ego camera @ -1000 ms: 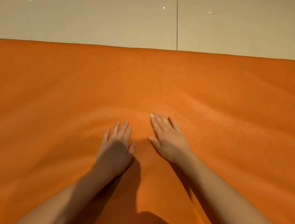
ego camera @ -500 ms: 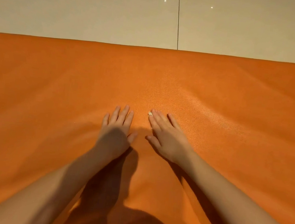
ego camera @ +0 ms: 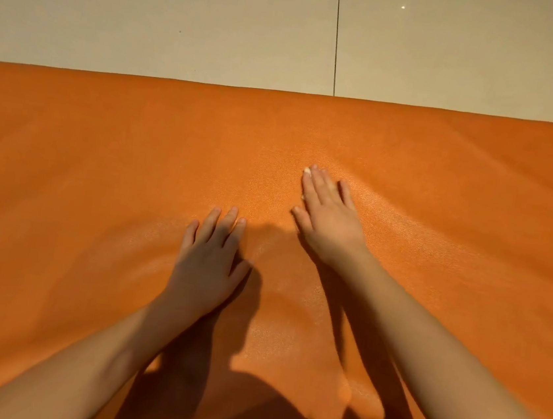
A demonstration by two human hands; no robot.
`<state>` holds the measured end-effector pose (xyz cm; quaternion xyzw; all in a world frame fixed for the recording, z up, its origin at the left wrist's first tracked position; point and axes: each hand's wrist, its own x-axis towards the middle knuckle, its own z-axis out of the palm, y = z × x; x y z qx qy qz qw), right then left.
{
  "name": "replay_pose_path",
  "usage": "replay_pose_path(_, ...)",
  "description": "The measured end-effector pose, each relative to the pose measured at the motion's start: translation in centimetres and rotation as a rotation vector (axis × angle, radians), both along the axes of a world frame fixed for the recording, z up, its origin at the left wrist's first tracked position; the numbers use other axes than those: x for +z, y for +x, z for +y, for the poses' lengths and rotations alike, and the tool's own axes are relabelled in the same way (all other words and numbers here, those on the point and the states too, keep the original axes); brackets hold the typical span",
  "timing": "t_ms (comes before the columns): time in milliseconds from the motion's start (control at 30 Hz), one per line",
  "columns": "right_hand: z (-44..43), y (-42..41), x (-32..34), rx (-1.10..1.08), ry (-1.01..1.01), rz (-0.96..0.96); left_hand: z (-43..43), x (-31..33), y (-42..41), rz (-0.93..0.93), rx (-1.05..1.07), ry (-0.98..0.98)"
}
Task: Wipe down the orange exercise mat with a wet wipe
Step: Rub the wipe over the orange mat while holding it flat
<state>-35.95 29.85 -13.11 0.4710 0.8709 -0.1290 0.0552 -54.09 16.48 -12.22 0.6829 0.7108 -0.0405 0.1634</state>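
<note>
Orange exercise mat (ego camera: 100, 172) lay spread over pale floor tiles (ego camera: 151, 23), which showed at 12 o'clock. The left hand (ego camera: 208, 263) rested flat on it, fingers straight. At 1 o'clock from it, the right hand (ego camera: 327, 218) pressed straight fingers on a wet wipe (ego camera: 306, 170), of which only white slivers showed.

Open mat (ego camera: 461, 182) ahead, tiled floor (ego camera: 185, 26) beyond

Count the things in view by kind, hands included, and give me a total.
Orange exercise mat: 1
Hands: 2, left hand and right hand, both flat on the mat
Wet wipe: 1, a white sliver under the right hand's fingers
Tiled floor: 1
Total: 5
</note>
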Motion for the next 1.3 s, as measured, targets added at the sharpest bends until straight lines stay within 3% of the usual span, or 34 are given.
replay_pose_path(100,-1.8,-1.9,-0.4,-0.067,-0.028,0.107,0.4,0.4,-0.1,-0.012,0.006,-0.002)
replay_pose_path(233,-2.8,-0.4,-0.6,0.222,-0.025,0.118,3.9,1.9,-1.3,-0.075,0.004,-0.009)
replay_pose_path(367,-0.6,1.2,-0.4,0.419,0.027,0.041,8.1,2.0,-1.5,0.004,-0.053,-0.116)
replay_pose_path(433,1.6,1.3,-0.3,0.325,0.049,0.014,8.5,1.6,-1.4,0.025,-0.044,-0.146)
replay_pose_path(567,4.2,-0.7,-0.6,-0.123,0.06,0.038,8.5,2.0,-1.4,0.013,-0.031,-0.136)
replay_pose_path(633,3.6,-1.9,-0.7,-0.088,0.023,0.07,8.7,2.3,-1.3,-0.001,-0.026,-0.139)
replay_pose_path(767,5.2,-0.6,-0.4,0.18,0.065,0.018,9.0,2.5,-1.1,0.027,-0.028,-0.135)
replay_pose_path(933,8.2,-1.7,-0.8,-0.193,0.058,0.011,10.1,3.2,-0.8,0.076,-0.073,-0.172)
replay_pose_path(1033,6.7,-2.7,-0.7,-0.098,0.015,0.056,11.5,3.3,-0.4,0.085,-0.087,-0.137)
replay_pose_path(1133,8.0,-0.8,-0.2,0.104,0.053,0.003,13.4,3.0,0.8,0.092,-0.073,-0.269)
replay_pose_path(1200,10.4,0.1,-0.2,0.049,0.098,-0.046,13.9,2.9,1.2,0.124,-0.09,-0.33)
replay_pose_path(1300,13.3,-0.5,-0.2,-0.203,0.066,-0.088,13.6,2.9,1.3,0.132,-0.096,-0.293)
